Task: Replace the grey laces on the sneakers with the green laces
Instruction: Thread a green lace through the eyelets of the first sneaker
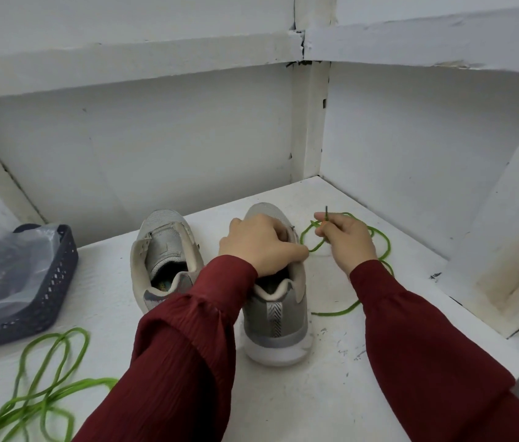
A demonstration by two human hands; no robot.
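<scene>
The left sleeve is dark red, made of thin, finely crinkled fabric with narrow pleats running lengthwise. It is full and loose, widest toward the near edge, and it puffs into soft folds before gathering into a closer cuff at the wrist. The bare left hand comes out of that cuff. The right sleeve, at the near right, is the same deep red pleated cloth. It is broad and draped close by and narrows to a snug cuff just behind the bare right hand.
</scene>
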